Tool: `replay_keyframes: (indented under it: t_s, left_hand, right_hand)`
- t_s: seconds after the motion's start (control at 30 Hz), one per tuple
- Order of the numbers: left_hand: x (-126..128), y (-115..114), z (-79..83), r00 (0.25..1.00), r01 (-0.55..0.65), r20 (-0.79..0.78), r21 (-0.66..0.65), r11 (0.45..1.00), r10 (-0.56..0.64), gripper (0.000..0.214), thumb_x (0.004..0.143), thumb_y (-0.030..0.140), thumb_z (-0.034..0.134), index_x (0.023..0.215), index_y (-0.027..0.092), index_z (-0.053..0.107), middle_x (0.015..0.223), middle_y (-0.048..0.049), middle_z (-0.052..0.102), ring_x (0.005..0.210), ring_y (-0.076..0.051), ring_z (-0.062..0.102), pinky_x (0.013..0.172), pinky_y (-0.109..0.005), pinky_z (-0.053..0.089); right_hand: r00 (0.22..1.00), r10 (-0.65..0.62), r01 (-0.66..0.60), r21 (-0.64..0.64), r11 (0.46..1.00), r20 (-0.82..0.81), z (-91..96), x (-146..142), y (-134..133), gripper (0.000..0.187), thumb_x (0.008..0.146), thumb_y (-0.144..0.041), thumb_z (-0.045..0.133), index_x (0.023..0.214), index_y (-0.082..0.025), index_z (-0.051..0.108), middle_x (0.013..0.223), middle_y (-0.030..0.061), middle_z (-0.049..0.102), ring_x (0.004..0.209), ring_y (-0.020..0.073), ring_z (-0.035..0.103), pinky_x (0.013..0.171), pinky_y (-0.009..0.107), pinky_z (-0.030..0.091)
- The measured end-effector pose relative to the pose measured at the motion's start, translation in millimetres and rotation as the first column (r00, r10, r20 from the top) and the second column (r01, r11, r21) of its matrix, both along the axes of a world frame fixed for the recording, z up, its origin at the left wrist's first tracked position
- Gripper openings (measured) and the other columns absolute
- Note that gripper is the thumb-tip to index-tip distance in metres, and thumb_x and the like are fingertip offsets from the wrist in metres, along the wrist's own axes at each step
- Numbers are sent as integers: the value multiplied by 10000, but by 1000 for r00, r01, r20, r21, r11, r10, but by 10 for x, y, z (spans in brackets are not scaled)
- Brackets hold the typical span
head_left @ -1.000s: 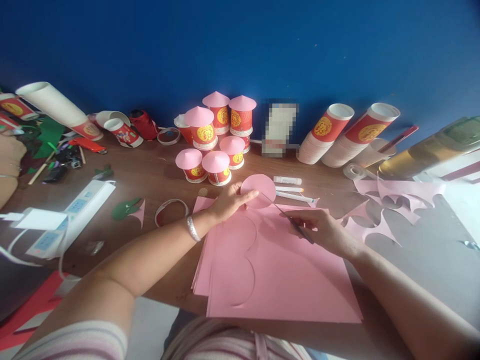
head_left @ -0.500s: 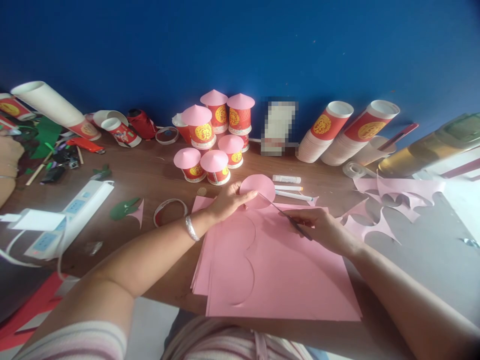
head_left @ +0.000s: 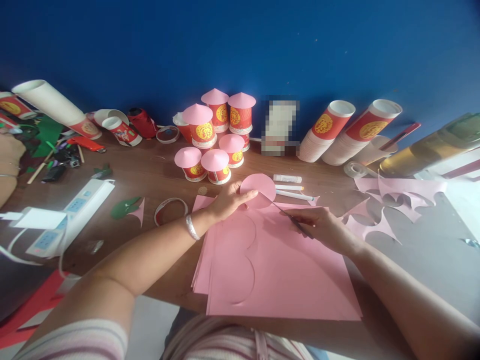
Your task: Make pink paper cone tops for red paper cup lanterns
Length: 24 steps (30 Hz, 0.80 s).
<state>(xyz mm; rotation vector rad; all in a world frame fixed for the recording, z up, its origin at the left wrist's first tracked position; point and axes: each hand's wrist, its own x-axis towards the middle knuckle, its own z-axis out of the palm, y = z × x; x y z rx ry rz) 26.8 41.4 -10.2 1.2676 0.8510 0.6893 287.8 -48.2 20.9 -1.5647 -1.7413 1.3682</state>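
Observation:
A pink paper disc [head_left: 258,186] is pinched at its left edge between the thumb and fingers of my left hand [head_left: 229,201]. My right hand [head_left: 318,225] is closed around a pair of scissors [head_left: 296,223]. Their thin blades point up and left and reach into the disc from its lower right edge, toward its middle. Beneath both hands lies a stack of pink paper sheets [head_left: 285,280], the top one marked with curved outlines. Part of the scissors' handle is hidden by my right fingers.
Several red cups with pink cone roofs [head_left: 215,161] stand behind the disc. White pens [head_left: 294,195] lie beside it. Pink paper offcuts [head_left: 371,225] and stacked paper cups [head_left: 322,131] are at the right. A power strip [head_left: 75,215] lies left, near another person's arm [head_left: 9,160].

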Motion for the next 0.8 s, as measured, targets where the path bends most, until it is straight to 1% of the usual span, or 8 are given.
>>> replay_keyframes:
  t_s: [0.1, 0.2, 0.33, 0.43, 0.57, 0.7, 0.8]
  left_hand:
    - [1, -4, 8, 1000, 0, -3, 6, 1000, 0, 461, 800, 542, 758, 980, 122, 696, 866, -55, 651, 754, -148, 590, 568, -215, 492]
    - [4, -8, 19, 1000, 3, -29, 18, 1000, -3, 451, 807, 549, 746, 962, 127, 703, 839, -47, 648, 738, -148, 588, 567, -221, 492]
    - [10, -8, 30, 999, 7, -39, 58, 998, -5, 418, 819, 543, 734, 880, 133, 682, 761, -20, 605, 685, -131, 562, 562, -222, 491]
    - [11, -6, 33, 999, 12, -42, 74, 997, -9, 424, 821, 545, 733, 880, 130, 674, 768, -21, 601, 684, -130, 559, 562, -224, 498]
    - [5, -7, 25, 998, 15, -61, 67, 998, -11, 434, 818, 546, 736, 918, 128, 676, 801, -30, 607, 719, -144, 579, 575, -233, 518]
    - [2, -6, 14, 998, 20, -58, 63, 998, -16, 435, 824, 550, 734, 901, 126, 669, 788, -24, 596, 707, -134, 569, 568, -223, 507]
    - [0, -8, 9, 998, 14, -55, 48, 999, -12, 437, 821, 549, 740, 901, 126, 667, 791, -24, 593, 711, -135, 567, 567, -221, 501]
  right_hand:
    - [1000, -2, 2, -8, 1000, -14, 4, 4, -1, 477, 853, -451, 624, 1217, -184, 779, 666, 16, 580, 606, 127, 440, 561, 272, 426]
    - [1000, -7, 7, -3, 1000, -24, -17, 13, -4, 473, 853, -475, 640, 1201, -191, 787, 662, 11, 564, 612, 129, 435, 581, 282, 435]
    - [1000, 0, 0, 13, 1000, -21, -42, 14, -7, 457, 854, -449, 643, 1206, -195, 786, 675, 11, 562, 615, 125, 417, 580, 282, 429]
    - [1000, 3, -3, 25, 1000, 1, -45, 8, -8, 432, 847, -408, 633, 1194, -203, 790, 671, 5, 561, 605, 121, 415, 563, 272, 408]
    - [1000, 20, -21, 49, 999, 21, -66, 16, -7, 428, 849, -396, 631, 1205, -216, 786, 696, 5, 582, 603, 116, 409, 562, 266, 410]
    - [1000, 22, -23, 51, 998, 19, -85, 27, -8, 441, 860, -411, 627, 1224, -211, 777, 680, -1, 575, 602, 114, 403, 566, 260, 421]
    - [1000, 11, -12, 49, 999, 18, -77, 26, -9, 450, 869, -438, 631, 1223, -203, 778, 710, 12, 606, 609, 114, 423, 569, 257, 429]
